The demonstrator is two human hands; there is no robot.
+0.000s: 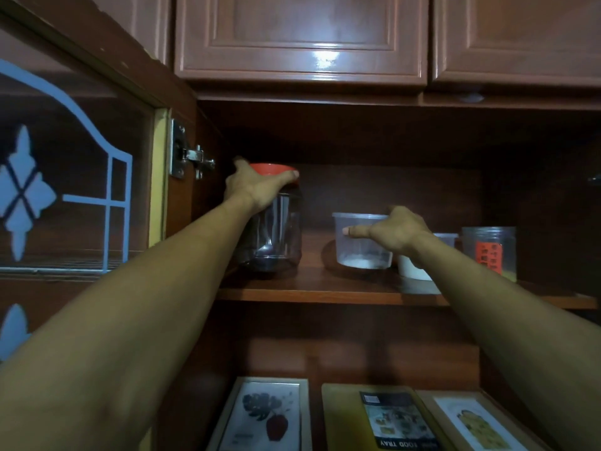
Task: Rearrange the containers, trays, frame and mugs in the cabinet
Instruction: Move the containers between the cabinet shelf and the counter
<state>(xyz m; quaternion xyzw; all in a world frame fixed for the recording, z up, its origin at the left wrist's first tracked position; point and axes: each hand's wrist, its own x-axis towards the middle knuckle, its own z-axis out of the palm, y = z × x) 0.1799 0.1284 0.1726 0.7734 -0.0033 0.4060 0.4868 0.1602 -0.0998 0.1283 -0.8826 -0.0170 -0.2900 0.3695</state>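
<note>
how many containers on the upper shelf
4: red-lidded jar at left, gripped by the left hand; clear tub mid-shelf, by the right hand; white tub behind that arm; labelled jar at right. More may be hidden.

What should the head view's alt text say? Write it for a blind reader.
The person's left hand grips the red lid of a clear plastic jar on a wooden cabinet shelf, while the right hand reaches a clear round plastic tub beside it. Framed pictures lie below.
</note>
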